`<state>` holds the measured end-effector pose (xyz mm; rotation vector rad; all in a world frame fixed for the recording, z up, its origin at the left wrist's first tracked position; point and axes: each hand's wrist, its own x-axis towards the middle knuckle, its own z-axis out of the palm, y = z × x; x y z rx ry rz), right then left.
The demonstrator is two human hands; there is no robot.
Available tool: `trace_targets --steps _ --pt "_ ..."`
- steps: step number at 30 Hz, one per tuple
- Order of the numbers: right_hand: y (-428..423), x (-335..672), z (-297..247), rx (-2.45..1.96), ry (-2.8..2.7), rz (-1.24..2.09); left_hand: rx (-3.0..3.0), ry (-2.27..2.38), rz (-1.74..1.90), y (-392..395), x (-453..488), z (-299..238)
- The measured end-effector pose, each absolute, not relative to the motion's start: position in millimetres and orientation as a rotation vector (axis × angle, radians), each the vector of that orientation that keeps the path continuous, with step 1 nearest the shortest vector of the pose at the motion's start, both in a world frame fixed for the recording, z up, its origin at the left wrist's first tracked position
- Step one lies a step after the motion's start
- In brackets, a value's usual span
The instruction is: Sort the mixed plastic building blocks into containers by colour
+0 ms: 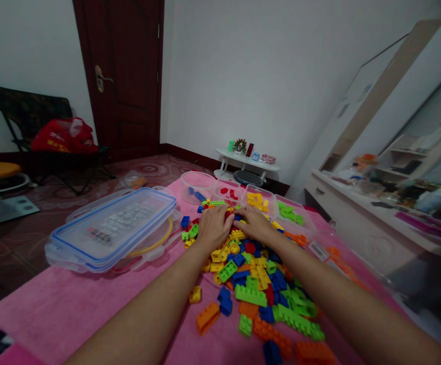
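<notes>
A heap of coloured toy bricks (258, 284) lies on a pink cloth (91, 304). Both my arms reach across it to the heap's far end. My left hand (213, 226) rests palm down on the bricks with fingers curled over them. My right hand (252, 223) lies beside it, fingers bent down into the pile. What the fingertips hold, if anything, is hidden. Behind the hands stand clear tubs: one with blue bricks (196, 186), one with red (228, 192), one with yellow (259, 199), one with green (291, 213).
Stacked clear lids with a blue rim (113, 228) lie left of the heap. A dresser (365, 223) stands at the right, a small white table (246, 158) by the far wall. A folding chair with a red bag (62, 137) stands near the dark door (125, 76).
</notes>
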<state>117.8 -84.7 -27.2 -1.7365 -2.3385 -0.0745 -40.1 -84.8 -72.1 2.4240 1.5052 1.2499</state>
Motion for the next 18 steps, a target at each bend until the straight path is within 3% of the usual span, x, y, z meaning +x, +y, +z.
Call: trace_targets --steps 7,18 --pt "-137.8 130.9 -7.6 -1.594 -2.386 0.002 2.461 1.494 1.165 -85.7 -40.2 -70.6" --pt "-160.2 141.8 -32.8 -1.513 -1.835 0.243 2.584 1.534 0.995 -89.9 -40.0 -64.4"
